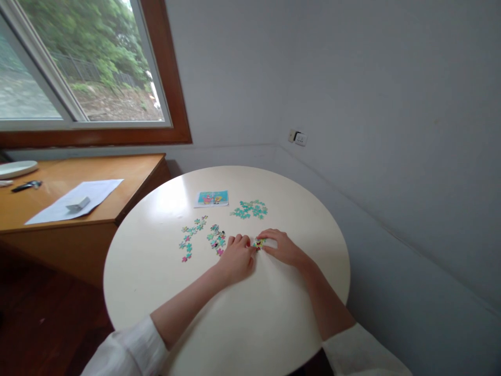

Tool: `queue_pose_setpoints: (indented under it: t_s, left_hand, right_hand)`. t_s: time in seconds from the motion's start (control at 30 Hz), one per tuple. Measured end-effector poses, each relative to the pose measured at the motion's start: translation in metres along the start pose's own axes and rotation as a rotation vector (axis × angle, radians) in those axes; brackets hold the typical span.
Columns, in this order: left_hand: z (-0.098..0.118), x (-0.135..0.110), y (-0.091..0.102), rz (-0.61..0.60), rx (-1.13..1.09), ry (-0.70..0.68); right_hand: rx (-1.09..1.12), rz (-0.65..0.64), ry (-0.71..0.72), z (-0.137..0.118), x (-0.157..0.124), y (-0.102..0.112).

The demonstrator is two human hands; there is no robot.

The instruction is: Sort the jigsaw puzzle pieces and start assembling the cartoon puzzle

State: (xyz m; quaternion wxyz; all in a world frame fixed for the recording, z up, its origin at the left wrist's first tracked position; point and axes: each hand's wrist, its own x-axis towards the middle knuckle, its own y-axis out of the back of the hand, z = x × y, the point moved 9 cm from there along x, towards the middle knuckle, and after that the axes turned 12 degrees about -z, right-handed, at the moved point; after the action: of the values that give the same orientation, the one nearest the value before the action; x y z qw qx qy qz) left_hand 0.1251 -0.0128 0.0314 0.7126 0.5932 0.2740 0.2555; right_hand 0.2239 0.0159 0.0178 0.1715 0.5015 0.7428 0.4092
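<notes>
Both of my hands meet at a small joined patch of yellow and multicoloured jigsaw pieces [259,243] on the round table. My left hand [237,259] has its fingers curled, with thumb and index tip pressed at the patch's left edge. From the right, the thumb and fingers of my right hand [285,248] grip the same patch. Just left of my left hand lies a group of mixed jigsaw pieces [215,237], partly hidden by that hand. Farther left, a loose bent line of teal and pink jigsaw pieces [188,240] spreads out. Teal jigsaw pieces [252,209] are heaped beyond my hands.
A picture card [212,198] with cartoon figures lies toward the back of the white round table [156,297]. On the left, a wooden desk [136,169] holds a white sheet [99,186], a small grey-white block [78,203] and a plate [18,168]. Walls stand behind and right.
</notes>
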Motion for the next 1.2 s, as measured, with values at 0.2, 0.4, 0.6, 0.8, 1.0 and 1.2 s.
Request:
queue_pose_setpoints:
  t_s: [0.2,0.4,0.6,0.8,1.0,1.2]
  left_hand:
    - [0.006,0.001,0.000,0.004,0.045,-0.017]
    - [0.012,0.002,0.001,-0.002,0.052,-0.041]
    - [0.013,0.004,0.000,0.004,0.056,-0.039]
    - [0.001,-0.007,0.008,0.114,0.031,0.000]
    - [-0.057,-0.025,0.031,0.274,-0.045,0.177]
    - [-0.139,-0.045,0.032,0.365,-0.174,0.445]
  right_hand:
    - [0.023,0.018,0.005,0.003,0.000,0.000]
    - [0.088,0.103,0.003,0.008,0.000,0.005]
    - [0.072,0.215,-0.075,0.019,-0.002,0.015]
    - [0.093,0.336,-0.137,0.032,-0.006,0.023]
    - [0.130,0.441,-0.202,0.036,-0.011,0.031]
    - [0.115,0.488,-0.232,0.034,-0.014,0.037]
